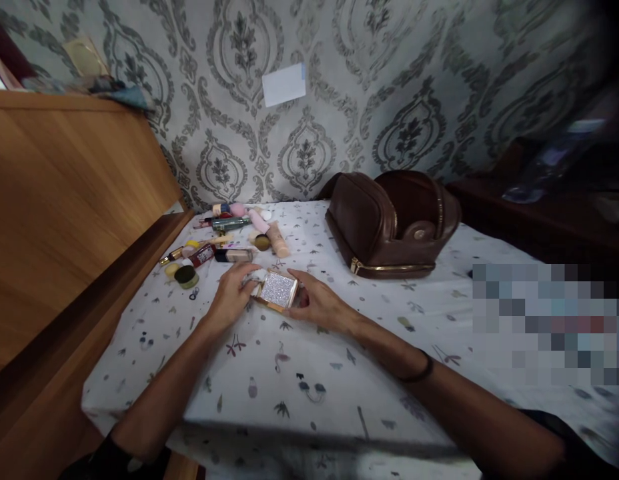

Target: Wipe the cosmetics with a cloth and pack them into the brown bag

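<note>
A square makeup compact (279,290) with a glittery silver lid and a gold rim is held low over the patterned cloth. My right hand (317,301) grips its right side between thumb and fingers. On the opposite side, my left hand (233,293) pinches a crumpled white tissue (258,275) against the compact's left edge. Just beyond the left hand lie loose cosmetics, among them a foundation bottle with a black cap (234,255), a beige tube (278,241), a green tube (231,223) and a small round jar with a dark lid (186,276).
A brown leather cosmetic bag (369,220) stands unzipped at the back right. A wooden cabinet (69,220) borders the left side, and the wallpapered wall (309,133) closes off the back. Far right, a clear plastic bottle (549,163) is on a dark surface; a blurred patch lies below it.
</note>
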{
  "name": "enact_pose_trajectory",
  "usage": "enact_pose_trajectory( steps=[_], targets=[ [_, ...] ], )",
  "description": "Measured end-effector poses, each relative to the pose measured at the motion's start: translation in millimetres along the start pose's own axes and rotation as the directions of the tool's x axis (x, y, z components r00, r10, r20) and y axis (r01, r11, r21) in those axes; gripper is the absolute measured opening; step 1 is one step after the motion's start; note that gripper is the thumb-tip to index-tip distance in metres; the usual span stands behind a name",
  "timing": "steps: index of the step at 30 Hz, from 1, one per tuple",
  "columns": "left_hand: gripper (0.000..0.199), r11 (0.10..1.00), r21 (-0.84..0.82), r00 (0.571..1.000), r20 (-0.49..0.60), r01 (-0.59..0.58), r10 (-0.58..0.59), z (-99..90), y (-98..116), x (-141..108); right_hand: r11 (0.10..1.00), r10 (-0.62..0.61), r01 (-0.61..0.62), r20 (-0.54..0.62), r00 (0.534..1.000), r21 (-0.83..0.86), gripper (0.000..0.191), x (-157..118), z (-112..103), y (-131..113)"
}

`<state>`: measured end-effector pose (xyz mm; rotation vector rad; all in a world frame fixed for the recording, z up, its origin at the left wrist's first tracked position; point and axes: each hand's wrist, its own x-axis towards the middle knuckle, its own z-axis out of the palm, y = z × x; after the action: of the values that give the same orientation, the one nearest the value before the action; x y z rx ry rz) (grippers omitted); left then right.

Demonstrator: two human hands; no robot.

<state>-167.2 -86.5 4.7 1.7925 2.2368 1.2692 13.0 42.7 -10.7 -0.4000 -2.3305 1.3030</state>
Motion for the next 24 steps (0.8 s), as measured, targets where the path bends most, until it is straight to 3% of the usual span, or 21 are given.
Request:
enact_pose_trajectory(
  steps=[5,9,14,20,24],
  targets=[
    [0.032,0.998,0.055,0.999,0.011,-0.042,0.041,-0.1,-0.4,0.3,0.993,0.094,-0.090,0.043,0.995,-0.081,0.092,-0.3,-2.2,1.3],
    [0.034,0.997,0.058,0.996,0.080,-0.047,0.042,1.0,-2.8,0.4,0.984,0.105,-0.091,0.084,0.991,-0.155,0.087,-2.1,-1.4,-5.8],
    [0.034,0.999,0.035,0.995,0.098,-0.027,0.023,-1.5,-3.9,4.1,0.978,0.086,-0.076,0.047,0.995,-0.196,0.075,-6.2,3.0,-13.9],
    [0.034,0.999,0.053,0.992,0.122,0.001,-0.008,-5.0,-1.5,15.0,0.986,0.085,-0.073,0.073,0.994,-0.147,0.107,-7.4,4.4,-11.6],
    [0.035,0.987,0.150,0.980,0.194,-0.064,0.034,-5.5,6.7,19.9,0.993,0.040,-0.030,0.085,0.996,-0.110,0.116,-7.6,3.9,-11.3]
  ],
)
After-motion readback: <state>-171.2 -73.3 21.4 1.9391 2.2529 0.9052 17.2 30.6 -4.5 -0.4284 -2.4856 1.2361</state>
